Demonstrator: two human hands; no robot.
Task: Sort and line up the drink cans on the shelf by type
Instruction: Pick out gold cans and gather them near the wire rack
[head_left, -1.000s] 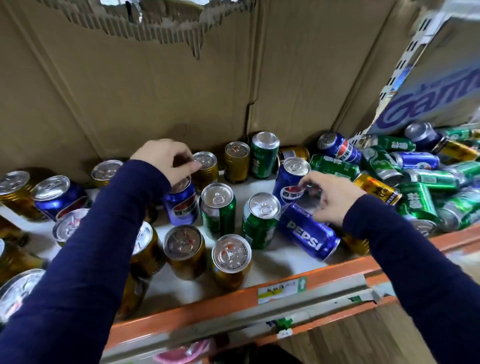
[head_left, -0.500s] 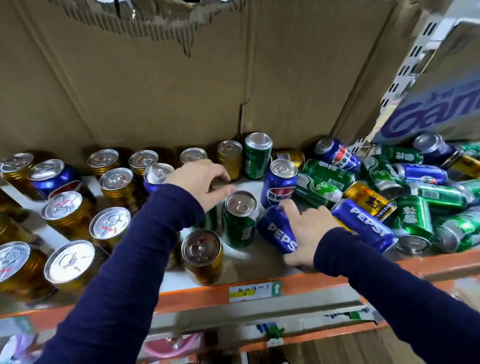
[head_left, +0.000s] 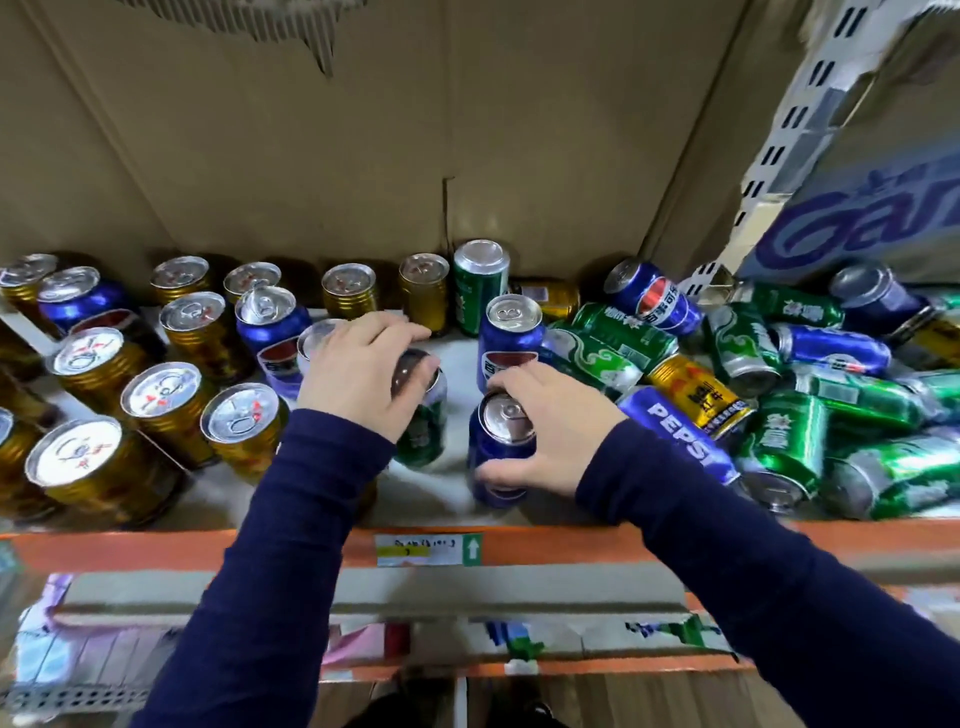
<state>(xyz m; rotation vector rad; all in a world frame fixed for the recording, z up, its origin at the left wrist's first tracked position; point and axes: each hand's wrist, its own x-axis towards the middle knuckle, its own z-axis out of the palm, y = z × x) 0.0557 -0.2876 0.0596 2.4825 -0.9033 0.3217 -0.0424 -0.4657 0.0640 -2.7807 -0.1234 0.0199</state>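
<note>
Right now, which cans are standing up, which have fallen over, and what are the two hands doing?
green can: upright, gripped by its top
blue can: upright, gripped round its side
left hand: fingers curled over the green can
right hand: fingers round the blue can
gold cans: upright, grouped on the left
pile of cans: on their sides, colours mixed, on the right

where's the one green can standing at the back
Head view, centre back of the shelf: the green can stands against the cardboard, right of a gold can and just behind an upright Pepsi can.
</note>
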